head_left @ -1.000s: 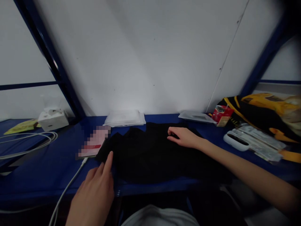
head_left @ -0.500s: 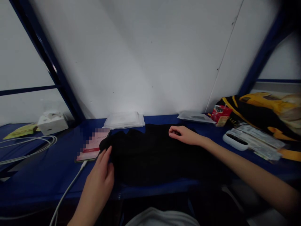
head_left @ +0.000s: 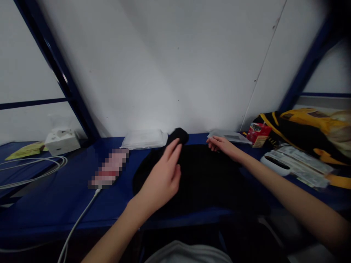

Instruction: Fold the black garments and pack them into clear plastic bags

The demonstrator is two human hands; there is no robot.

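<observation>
A black cloth garment [head_left: 208, 182] lies spread on the blue table, and its exact kind is hard to tell in the dark. My left hand [head_left: 164, 171] is closed on a part of it, and a black end of cloth stands up past my fingertips, over the garment's far left side. At the far right edge of the garment is my right hand [head_left: 221, 146], its fingers curled together. Whatever those fingers may hold is hidden.
On the blue table [head_left: 68, 201], a phone [head_left: 111, 168] with a white cable lies left. White plastic packets [head_left: 145, 138] and a clear packet [head_left: 229, 136] lie along the wall. To the right are a red box [head_left: 257, 134], a white case [head_left: 274, 166] and a black-and-yellow bag [head_left: 309, 135].
My left hand has moved right and away from me, folding the garment's left part inward. My right hand has shifted slightly right and farther back.
</observation>
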